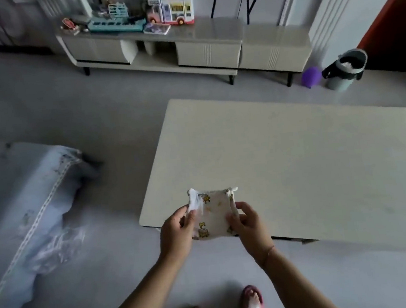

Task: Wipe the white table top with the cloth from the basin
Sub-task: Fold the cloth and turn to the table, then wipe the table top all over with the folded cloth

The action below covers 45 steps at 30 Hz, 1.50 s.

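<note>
Here, table: the low rectangular white table top (297, 169) fills the right half of the view, its surface bare, its near-left corner under the hands.
Cloth: a small white cloth printed with yellow figures (214, 215) is held stretched above that near-left corner.
Left hand: the left hand (177, 230) pinches the cloth's left edge.
Right hand: the right hand (246, 220) grips its right edge.
Floor: pale grey floor (81, 116) surrounds the table.
Far wall: a long cream media cabinet (187, 48) carries colourful toys (170, 8).
Far right: a grey waste bin (346, 69) stands beside a purple ball (311, 76).
Left: a pale blue covered sofa (23, 208).
</note>
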Each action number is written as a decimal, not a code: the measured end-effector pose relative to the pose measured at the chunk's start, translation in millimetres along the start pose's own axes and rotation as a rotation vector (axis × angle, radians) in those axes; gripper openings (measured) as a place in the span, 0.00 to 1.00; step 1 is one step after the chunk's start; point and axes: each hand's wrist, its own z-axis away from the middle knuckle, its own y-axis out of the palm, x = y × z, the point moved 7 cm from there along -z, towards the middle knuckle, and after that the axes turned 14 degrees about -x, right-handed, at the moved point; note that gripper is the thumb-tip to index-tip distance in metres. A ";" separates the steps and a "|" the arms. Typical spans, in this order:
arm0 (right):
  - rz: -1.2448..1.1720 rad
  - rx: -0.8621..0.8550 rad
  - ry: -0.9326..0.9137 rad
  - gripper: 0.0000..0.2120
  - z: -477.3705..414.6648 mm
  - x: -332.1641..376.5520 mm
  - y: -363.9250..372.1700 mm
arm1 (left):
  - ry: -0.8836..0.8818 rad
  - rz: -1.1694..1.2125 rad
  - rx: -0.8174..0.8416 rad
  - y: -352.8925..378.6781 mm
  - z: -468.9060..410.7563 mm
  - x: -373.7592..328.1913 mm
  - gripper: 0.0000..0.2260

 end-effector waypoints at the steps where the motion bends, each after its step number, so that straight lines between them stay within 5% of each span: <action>1: 0.036 0.007 0.010 0.05 -4.8 -7.1 15.3 | -0.026 -0.015 0.000 -2.8 -9.2 15.9 0.12; 13: 0.381 0.090 0.120 0.11 -91.1 -108.2 169.8 | -0.088 -0.246 0.022 0.1 -136.1 155.6 0.17; 20: 0.464 -0.001 0.188 0.12 -130.9 -171.9 240.6 | -0.028 -0.371 0.057 12.3 -203.7 229.3 0.15; 24: 0.659 -0.136 0.109 0.11 -146.3 -197.6 261.3 | 0.086 -0.481 0.149 30.9 -229.6 268.1 0.15; 28: 0.953 -0.314 0.071 0.27 -145.6 -210.1 274.9 | 0.255 -0.544 0.087 35.5 -238.5 290.4 0.21; 31: 1.045 -0.207 -0.078 0.32 -151.4 -212.9 318.0 | 0.270 -0.364 0.100 45.9 -241.6 299.3 0.25; 33: 1.134 -0.120 -0.114 0.31 -157.8 -224.0 344.3 | 0.125 -0.236 0.193 56.1 -240.5 308.9 0.27; 36: 1.202 -0.186 -0.068 0.31 -159.8 -233.8 361.5 | 0.059 -0.161 0.236 59.4 -235.7 316.3 0.30; 39: 1.184 -0.199 -0.220 0.29 -151.2 -227.9 371.7 | 0.057 -0.150 0.269 55.5 -236.1 318.5 0.30; 43: 1.237 -0.004 -0.530 0.27 -163.8 -233.4 338.2 | 0.131 -0.183 0.321 52.7 -237.1 317.9 0.28; 45: 1.278 -0.115 -0.413 0.28 -184.7 -237.9 292.3 | 0.163 -0.190 0.336 52.6 -237.4 318.3 0.28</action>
